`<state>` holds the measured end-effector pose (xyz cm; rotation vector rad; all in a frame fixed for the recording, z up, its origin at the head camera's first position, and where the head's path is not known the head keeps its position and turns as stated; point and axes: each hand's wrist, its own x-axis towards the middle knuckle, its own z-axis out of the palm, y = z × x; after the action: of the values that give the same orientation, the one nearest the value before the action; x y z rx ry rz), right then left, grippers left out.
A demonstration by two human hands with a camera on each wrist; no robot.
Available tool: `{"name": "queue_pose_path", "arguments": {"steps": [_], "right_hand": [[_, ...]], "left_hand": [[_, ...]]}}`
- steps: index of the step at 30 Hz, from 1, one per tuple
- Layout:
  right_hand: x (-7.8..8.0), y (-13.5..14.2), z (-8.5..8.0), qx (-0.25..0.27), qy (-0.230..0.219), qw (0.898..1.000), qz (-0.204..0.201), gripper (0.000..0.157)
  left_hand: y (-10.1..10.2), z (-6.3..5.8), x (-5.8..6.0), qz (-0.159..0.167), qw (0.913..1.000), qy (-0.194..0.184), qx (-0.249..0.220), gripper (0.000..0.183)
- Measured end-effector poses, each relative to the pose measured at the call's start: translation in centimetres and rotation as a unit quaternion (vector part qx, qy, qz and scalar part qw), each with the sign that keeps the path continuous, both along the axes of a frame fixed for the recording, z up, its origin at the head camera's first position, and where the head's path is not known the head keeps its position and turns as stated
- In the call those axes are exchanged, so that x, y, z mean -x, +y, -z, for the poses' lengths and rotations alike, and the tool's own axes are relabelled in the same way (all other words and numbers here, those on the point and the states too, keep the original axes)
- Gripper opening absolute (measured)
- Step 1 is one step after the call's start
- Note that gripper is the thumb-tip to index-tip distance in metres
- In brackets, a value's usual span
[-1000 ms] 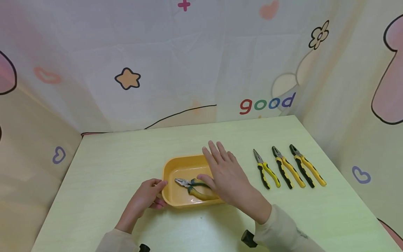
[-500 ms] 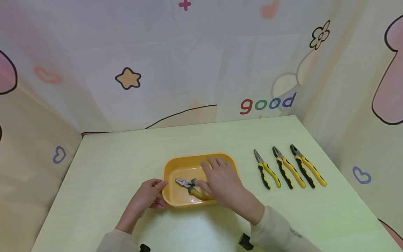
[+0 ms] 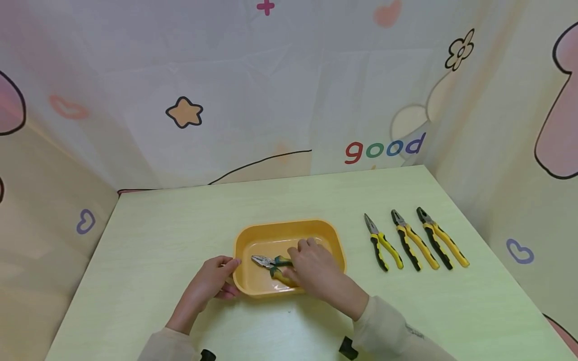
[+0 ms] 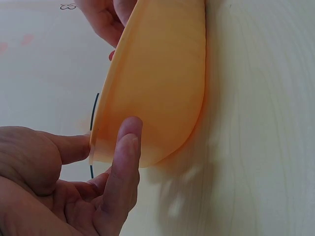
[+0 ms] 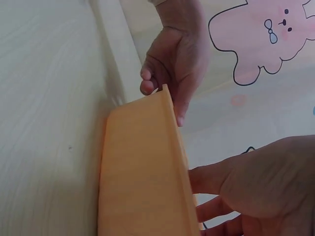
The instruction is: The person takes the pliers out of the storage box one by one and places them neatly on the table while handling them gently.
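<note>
A yellow plastic tray (image 3: 266,230) stands on the table in the head view. Inside it lies a pair of combination pliers (image 3: 263,260), with worn green-and-yellow handles pointing right. My left hand (image 3: 208,283) holds the tray's left end, thumb on the rim and fingers against the outer wall, as the left wrist view shows of the tray wall (image 4: 162,73). Down in the tray, my right hand (image 3: 318,268) covers the handle ends, its fingers bent downward. Its fingertips are hidden, so I cannot tell whether they grip the handles.
Right of the tray, three yellow-and-black pliers lie in a row: long-nose pliers (image 3: 382,245), a middle pair (image 3: 413,243) and an outer pair (image 3: 442,240). Patterned curtains (image 3: 253,100) hang behind and beside the pale table (image 3: 180,215).
My right hand has come down into the tray and moved left over the handles, its fingers going from straight to bent. My left hand, the tray and the pliers have stayed put.
</note>
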<state>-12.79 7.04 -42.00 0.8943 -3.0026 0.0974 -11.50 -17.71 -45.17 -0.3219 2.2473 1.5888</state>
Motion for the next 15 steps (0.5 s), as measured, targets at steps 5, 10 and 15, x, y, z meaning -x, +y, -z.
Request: {"name": "queue_pose_path", "arguments": {"steps": [5,10,15], "right_hand": [[0.19,-0.15,0.75,-0.002,0.001,1.0,-0.001,0.039],[0.23,-0.18,1.12,-0.001,-0.012,1.0,0.001,0.038],[0.43,-0.33,1.07,-0.005,-0.046,0.999,0.002,0.042]], "left_hand": [[-0.02,0.1,0.0,-0.002,1.0,0.001,-0.002,0.042],[0.0,0.13,0.02,-0.002,1.0,0.002,-0.001,0.041],[0.0,0.08,-0.04,-0.005,1.0,0.002,-0.003,0.04]]}}
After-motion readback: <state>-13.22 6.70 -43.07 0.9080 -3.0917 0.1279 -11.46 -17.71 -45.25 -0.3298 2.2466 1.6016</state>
